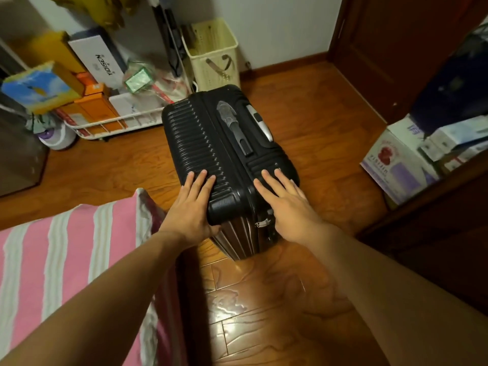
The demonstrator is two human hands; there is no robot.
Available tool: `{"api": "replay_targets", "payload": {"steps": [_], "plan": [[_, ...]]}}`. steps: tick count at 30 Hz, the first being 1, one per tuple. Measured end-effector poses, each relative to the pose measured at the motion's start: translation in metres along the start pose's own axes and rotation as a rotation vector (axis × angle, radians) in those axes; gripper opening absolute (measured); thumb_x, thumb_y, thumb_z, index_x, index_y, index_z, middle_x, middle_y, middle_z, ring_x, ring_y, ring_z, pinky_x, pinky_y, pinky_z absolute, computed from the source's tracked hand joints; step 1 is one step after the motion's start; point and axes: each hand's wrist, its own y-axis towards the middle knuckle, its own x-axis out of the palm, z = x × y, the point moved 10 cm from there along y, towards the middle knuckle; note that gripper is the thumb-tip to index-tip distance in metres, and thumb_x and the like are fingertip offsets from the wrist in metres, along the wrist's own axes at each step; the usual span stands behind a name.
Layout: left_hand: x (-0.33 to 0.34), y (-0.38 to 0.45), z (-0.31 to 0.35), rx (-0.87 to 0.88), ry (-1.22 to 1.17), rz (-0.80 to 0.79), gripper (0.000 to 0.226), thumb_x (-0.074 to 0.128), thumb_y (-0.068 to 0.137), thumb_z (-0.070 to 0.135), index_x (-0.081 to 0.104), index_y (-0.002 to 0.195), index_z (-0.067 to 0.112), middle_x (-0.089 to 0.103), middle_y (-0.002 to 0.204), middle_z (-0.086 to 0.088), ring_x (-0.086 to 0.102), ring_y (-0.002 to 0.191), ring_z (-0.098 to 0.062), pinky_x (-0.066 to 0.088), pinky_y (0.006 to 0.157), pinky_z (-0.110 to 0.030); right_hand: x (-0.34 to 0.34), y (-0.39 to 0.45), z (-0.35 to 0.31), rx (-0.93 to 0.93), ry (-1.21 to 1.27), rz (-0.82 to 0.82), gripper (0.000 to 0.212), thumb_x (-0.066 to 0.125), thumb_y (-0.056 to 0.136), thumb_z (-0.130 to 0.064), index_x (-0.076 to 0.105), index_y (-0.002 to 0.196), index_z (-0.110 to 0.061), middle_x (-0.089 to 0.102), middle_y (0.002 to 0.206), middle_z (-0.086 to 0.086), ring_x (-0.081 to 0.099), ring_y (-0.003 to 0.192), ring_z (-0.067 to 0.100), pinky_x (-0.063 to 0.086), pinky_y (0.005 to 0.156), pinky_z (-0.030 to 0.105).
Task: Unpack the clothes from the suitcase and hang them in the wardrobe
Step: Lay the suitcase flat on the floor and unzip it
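While hands rest on the suitcase (pixel 227 143), clutter crowds — basket (pixel 214 54), boxes (pixel 401 165).

A glossy wooden floor (pixel 303 122) of reddish-brown boards carries a closed black hard-shell suitcase (pixel 211 143) standing in the middle of the room. At the far wall a cream plastic basket (pixel 214 56) stands just behind the suitcase, with a white wire rack (pixel 111 125) of boxes to its left and a small white and purple bin (pixel 56 137) beside that. At the right sits a cardboard box (pixel 396 165), and a bed with a pink-and-white striped cover (pixel 66 260) fills the near left corner.
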Motion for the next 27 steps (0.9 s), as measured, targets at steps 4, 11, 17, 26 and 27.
{"api": "replay_targets", "payload": {"steps": [4, 11, 17, 26, 27], "plan": [[-0.001, -0.001, 0.000, 0.017, -0.034, 0.011, 0.122, 0.076, 0.071, 0.055, -0.002, 0.160, 0.029, -0.008, 0.168, 0.003, -0.022, 0.152, -0.021, 0.007, 0.126, -0.053, 0.005, -0.010, -0.006, 0.039, 0.017, -0.063, 0.105, 0.060, 0.086, 0.003, -0.005, 0.158, -0.036, -0.019, 0.165, -0.010, -0.021, 0.151, 0.018, 0.002, 0.125, 0.043], [-0.010, 0.032, -0.016, 0.145, -0.030, 0.013, 0.117, 0.072, 0.072, 0.060, 0.002, 0.160, 0.029, -0.005, 0.169, 0.002, -0.021, 0.152, -0.022, 0.005, 0.125, -0.054, -0.011, 0.019, 0.002, 0.032, -0.096, 0.033, 0.107, 0.062, 0.080, 0.004, 0.003, 0.158, -0.040, -0.006, 0.167, -0.009, -0.006, 0.153, 0.021, 0.005, 0.124, 0.049], [-0.024, 0.074, -0.056, 0.290, 0.029, 0.060, 0.117, 0.061, 0.063, 0.073, 0.012, 0.160, 0.029, 0.002, 0.168, 0.002, -0.013, 0.155, -0.022, 0.008, 0.126, -0.045, 0.003, 0.050, -0.014, 0.035, -0.115, 0.410, 0.094, 0.062, 0.080, -0.005, 0.018, 0.158, -0.035, 0.015, 0.165, -0.006, 0.011, 0.150, 0.023, 0.011, 0.121, 0.046], [-0.027, 0.104, -0.093, 0.538, -0.080, 0.110, 0.118, 0.068, 0.061, 0.073, 0.022, 0.159, 0.026, 0.011, 0.168, -0.005, -0.006, 0.155, -0.029, 0.009, 0.125, -0.051, 0.077, -0.007, -0.001, 0.497, 0.360, 0.642, 0.078, 0.060, 0.095, -0.008, 0.019, 0.158, -0.033, 0.014, 0.165, -0.011, 0.015, 0.151, 0.013, 0.024, 0.122, 0.038], [-0.028, 0.106, -0.094, 0.535, -0.046, 0.090, 0.117, 0.074, 0.064, 0.068, 0.020, 0.159, 0.027, 0.010, 0.168, -0.006, -0.005, 0.154, -0.031, 0.008, 0.125, -0.052, 0.095, -0.017, -0.004, 0.572, 0.386, 0.574, 0.079, 0.061, 0.096, -0.012, 0.017, 0.158, -0.034, 0.012, 0.165, -0.010, 0.015, 0.151, 0.016, 0.024, 0.122, 0.039]]}}
